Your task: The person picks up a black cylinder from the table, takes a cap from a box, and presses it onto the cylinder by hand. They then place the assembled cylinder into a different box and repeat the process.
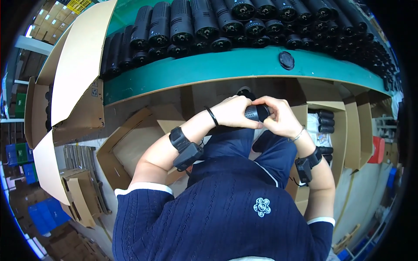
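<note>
My left hand (234,112) is wrapped round a black cylinder (252,113) with small perforations in its side, held over my lap just below the bench edge. At the cylinder's right end, my right hand (283,118) closes its fingers and thumb on a dark end part; whether that part is separate I cannot tell. Much of the cylinder is hidden by the left hand. On the green bench (196,69) ahead, several similar black cylinders (182,21) lie stacked, ends facing me. A round black cap (286,61) rests alone near the bench's front edge.
A tall open carton (78,104) stands left of the bench. Below it is another open carton (130,139). On the right, a carton (338,130) holds black cylinders (325,122) and white wrapping. A red bin (377,150) stands farther right; blue crates (48,214) are at lower left.
</note>
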